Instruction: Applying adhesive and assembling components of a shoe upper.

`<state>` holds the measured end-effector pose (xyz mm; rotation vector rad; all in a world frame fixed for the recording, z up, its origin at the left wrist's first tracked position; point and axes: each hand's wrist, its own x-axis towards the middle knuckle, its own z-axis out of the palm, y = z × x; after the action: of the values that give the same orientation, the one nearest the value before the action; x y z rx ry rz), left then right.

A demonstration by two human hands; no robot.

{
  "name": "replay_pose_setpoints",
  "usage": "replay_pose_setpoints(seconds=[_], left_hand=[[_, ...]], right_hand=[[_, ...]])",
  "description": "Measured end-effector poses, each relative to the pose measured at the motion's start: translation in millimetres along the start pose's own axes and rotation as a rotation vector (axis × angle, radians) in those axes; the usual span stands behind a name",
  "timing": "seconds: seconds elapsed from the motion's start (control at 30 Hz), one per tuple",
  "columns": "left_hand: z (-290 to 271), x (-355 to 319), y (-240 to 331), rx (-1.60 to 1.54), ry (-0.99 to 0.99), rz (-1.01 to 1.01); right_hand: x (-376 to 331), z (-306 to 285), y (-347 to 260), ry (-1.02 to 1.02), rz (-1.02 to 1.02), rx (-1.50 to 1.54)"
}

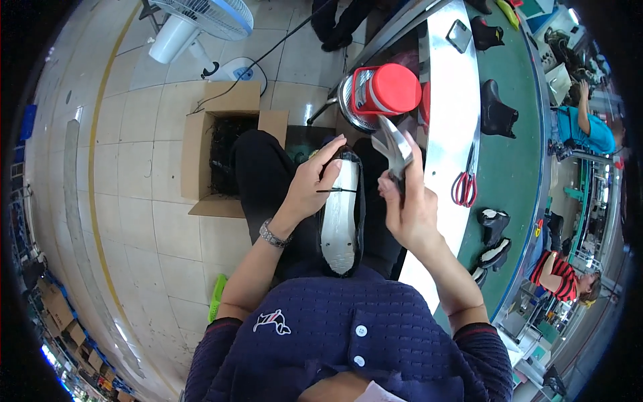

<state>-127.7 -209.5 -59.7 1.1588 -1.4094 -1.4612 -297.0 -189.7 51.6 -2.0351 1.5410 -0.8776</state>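
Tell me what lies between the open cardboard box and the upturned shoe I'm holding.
In the head view, your black-trousered left leg lies between them, with your left hand nearer the shoe, touching it.

We see a shoe point(339, 224) lying sole up, pale along the bottom and black at the edges, its far end gripped by our left hand point(313, 184) and its length running back toward us. A thin dark strip crosses the sole beside those fingers. In our right hand point(415, 208), a silvery metal tool point(395, 149) points its forked head away from us.
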Motion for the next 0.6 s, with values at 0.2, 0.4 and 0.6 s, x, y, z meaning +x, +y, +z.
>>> replay_pose_setpoints(seconds=[0.2, 0.4, 0.6], left_hand=[[-34, 1, 6, -0.169, -0.13, -0.134], [-61, -35, 117, -0.032, 0.052, 0.403], [-12, -89, 192, -0.29, -0.642, 0.727]], right_hand=[[37, -14, -8, -0.604, -0.01, -0.462], [8, 12, 18, -0.46, -0.043, -0.36], [-19, -17, 39, -0.44, 0.117, 0.05]])
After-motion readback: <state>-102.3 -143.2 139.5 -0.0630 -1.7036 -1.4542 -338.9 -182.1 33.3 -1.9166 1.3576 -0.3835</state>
